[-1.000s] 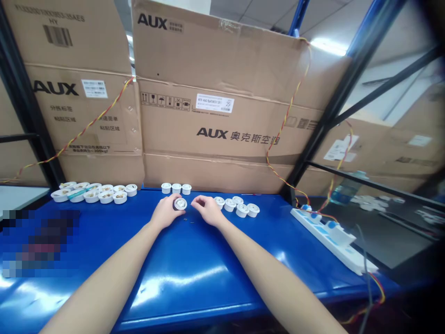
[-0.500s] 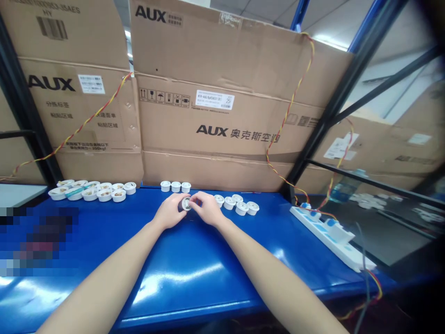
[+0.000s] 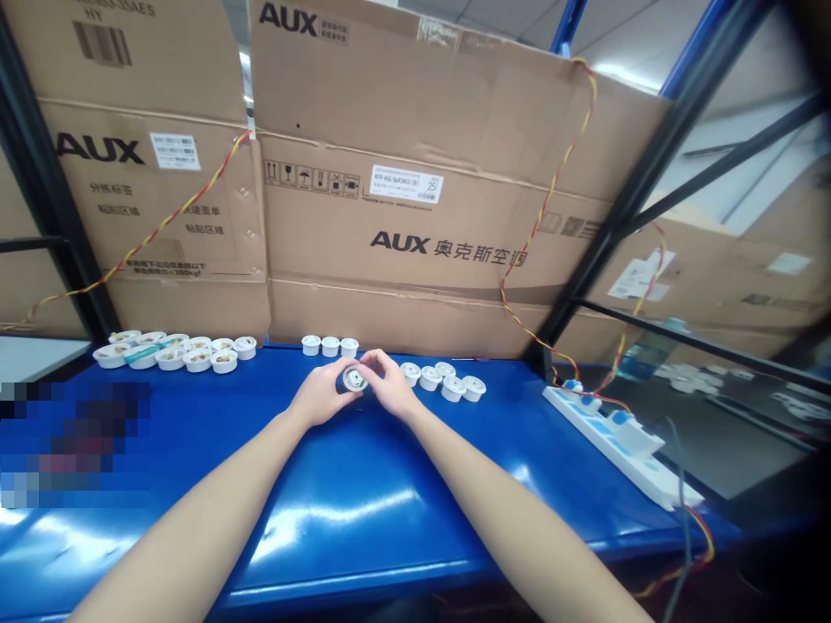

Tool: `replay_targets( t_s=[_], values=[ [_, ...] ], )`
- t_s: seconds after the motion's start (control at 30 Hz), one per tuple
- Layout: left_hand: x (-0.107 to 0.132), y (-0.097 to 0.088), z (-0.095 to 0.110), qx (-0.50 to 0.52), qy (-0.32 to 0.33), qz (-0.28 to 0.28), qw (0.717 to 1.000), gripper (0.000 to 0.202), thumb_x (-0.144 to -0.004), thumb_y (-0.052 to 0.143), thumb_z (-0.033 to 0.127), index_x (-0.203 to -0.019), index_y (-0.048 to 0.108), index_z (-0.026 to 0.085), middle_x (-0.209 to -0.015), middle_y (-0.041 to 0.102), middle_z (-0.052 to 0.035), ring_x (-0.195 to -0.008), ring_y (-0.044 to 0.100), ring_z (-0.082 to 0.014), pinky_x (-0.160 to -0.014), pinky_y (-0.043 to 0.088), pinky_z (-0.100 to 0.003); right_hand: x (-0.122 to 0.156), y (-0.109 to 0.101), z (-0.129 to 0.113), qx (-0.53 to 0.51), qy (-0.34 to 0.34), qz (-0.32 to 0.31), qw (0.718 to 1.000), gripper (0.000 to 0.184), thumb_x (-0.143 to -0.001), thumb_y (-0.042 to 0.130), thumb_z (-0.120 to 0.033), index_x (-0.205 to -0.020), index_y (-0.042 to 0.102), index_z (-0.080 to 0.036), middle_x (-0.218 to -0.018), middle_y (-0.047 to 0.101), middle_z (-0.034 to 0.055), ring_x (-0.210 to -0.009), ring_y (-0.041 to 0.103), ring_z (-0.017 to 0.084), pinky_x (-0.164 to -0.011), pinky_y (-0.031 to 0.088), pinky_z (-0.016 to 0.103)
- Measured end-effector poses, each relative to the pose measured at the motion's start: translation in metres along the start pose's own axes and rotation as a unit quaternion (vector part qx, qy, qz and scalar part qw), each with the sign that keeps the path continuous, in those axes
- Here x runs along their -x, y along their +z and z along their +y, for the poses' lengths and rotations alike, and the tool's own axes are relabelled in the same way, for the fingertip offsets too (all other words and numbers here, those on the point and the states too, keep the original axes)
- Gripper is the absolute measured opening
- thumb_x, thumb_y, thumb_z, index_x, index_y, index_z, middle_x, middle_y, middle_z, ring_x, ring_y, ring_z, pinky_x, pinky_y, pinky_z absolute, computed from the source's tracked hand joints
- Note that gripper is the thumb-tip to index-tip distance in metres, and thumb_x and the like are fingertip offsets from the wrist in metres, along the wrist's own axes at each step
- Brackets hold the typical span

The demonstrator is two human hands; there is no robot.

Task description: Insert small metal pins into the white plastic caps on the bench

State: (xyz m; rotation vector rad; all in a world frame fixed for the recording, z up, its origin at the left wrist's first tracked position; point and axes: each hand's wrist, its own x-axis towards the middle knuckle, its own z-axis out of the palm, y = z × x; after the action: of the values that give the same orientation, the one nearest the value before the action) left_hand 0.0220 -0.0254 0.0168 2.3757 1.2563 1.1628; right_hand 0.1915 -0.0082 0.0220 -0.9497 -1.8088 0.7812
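Observation:
A small round white cup point(image 3: 354, 379) is held above the blue table point(image 3: 338, 484), its top tilted towards me. My left hand point(image 3: 319, 394) is closed around its left side, thumb and finger on the rim. My right hand point(image 3: 387, 386) touches the cup's upper right with fingers bent in. What the cup contains is too small to make out. Behind it stand three white cups point(image 3: 331, 346) in a row. To the right of my right hand is a group of several similar white cups point(image 3: 453, 388).
At the back left, several white cups point(image 3: 171, 358) hold brownish bits, with a teal tool point(image 3: 144, 352) across them. A white power strip point(image 3: 616, 446) lies at the right edge by a black shelf post point(image 3: 590, 216). Cardboard point(image 3: 402, 277) walls the back; a twisted red-yellow wire point(image 3: 542, 203) hangs there.
The right fingers have shifted from the cup's face to its upper right rim, so more of its top shows. The view has moved slightly.

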Motion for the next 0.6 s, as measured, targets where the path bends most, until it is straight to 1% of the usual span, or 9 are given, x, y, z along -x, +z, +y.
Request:
replay_targets(
  t_s=[0.1,0.17,0.23,0.3,0.4,0.5,0.6],
  values=[
    [0.000,0.000,-0.002,-0.002,-0.014,0.003,1.000,0.041,-0.075,0.064,0.030,-0.115,0.055,0.026,-0.109,0.068,-0.0007,-0.096,0.065,-0.0223,-0.081,0.050,-0.030,0.004,0.001,-0.010,0.131,-0.072,0.003,0.989,0.036,-0.073,0.066,-0.042,-0.100,0.056,-0.021,-0.095,0.061,0.0023,-0.081,0.055,0.016,-0.075,0.044,0.030],
    [-0.001,0.001,-0.003,-0.002,-0.021,0.002,1.000,0.045,-0.073,0.065,0.027,-0.116,0.054,0.026,-0.111,0.067,-0.0010,-0.099,0.064,-0.0227,-0.084,0.049,-0.031,0.006,0.001,-0.013,0.200,-0.091,0.002,0.976,0.036,-0.074,0.066,-0.038,-0.104,0.056,-0.022,-0.095,0.062,0.0027,-0.084,0.055,0.018,-0.077,0.043,0.030],
    [-0.001,0.002,-0.005,-0.007,-0.027,0.001,1.000,0.047,-0.073,0.064,0.027,-0.119,0.052,0.026,-0.113,0.066,-0.0020,-0.103,0.063,-0.0234,-0.087,0.048,-0.032,0.004,-0.001,-0.011,0.260,-0.095,0.001,0.961,0.037,-0.076,0.065,-0.035,-0.109,0.056,-0.022,-0.097,0.063,0.0037,-0.089,0.054,0.019,-0.081,0.042,0.031],
    [-0.001,0.003,-0.007,-0.016,-0.030,0.008,0.999,0.047,-0.075,0.062,0.029,-0.120,0.051,0.025,-0.112,0.066,-0.0031,-0.104,0.061,-0.0238,-0.089,0.048,-0.034,0.001,-0.008,-0.004,0.317,-0.082,0.002,0.945,0.038,-0.075,0.066,-0.035,-0.111,0.058,-0.022,-0.100,0.064,0.0056,-0.096,0.053,0.021,-0.086,0.040,0.033],
    [0.000,0.004,-0.011,-0.028,-0.037,0.025,0.999,0.042,-0.078,0.060,0.031,-0.118,0.051,0.024,-0.105,0.067,-0.0030,-0.099,0.062,-0.0224,-0.087,0.048,-0.034,-0.005,-0.022,0.013,0.379,-0.027,-0.006,0.925,0.034,-0.075,0.067,-0.038,-0.104,0.064,-0.021,-0.098,0.065,0.0079,-0.101,0.053,0.024,-0.088,0.039,0.034],
    [0.000,0.004,-0.014,-0.034,-0.046,0.031,0.998,0.038,-0.080,0.058,0.030,-0.117,0.051,0.025,-0.097,0.067,-0.0010,-0.090,0.064,-0.0205,-0.082,0.049,-0.032,-0.010,-0.034,0.027,0.401,0.010,-0.012,0.916,0.028,-0.079,0.062,-0.036,-0.103,0.067,-0.022,-0.100,0.066,0.0083,-0.103,0.053,0.024,-0.091,0.038,0.034],
    [0.000,0.003,-0.014,-0.042,-0.049,0.029,0.997,0.037,-0.080,0.057,0.030,-0.116,0.051,0.026,-0.095,0.068,-0.0002,-0.087,0.064,-0.0203,-0.079,0.048,-0.031,-0.012,-0.041,0.032,0.418,0.035,0.009,0.908,0.028,-0.078,0.060,-0.031,-0.103,0.067,-0.021,-0.104,0.066,0.0093,-0.107,0.053,0.025,-0.094,0.036,0.036]
  ],
)
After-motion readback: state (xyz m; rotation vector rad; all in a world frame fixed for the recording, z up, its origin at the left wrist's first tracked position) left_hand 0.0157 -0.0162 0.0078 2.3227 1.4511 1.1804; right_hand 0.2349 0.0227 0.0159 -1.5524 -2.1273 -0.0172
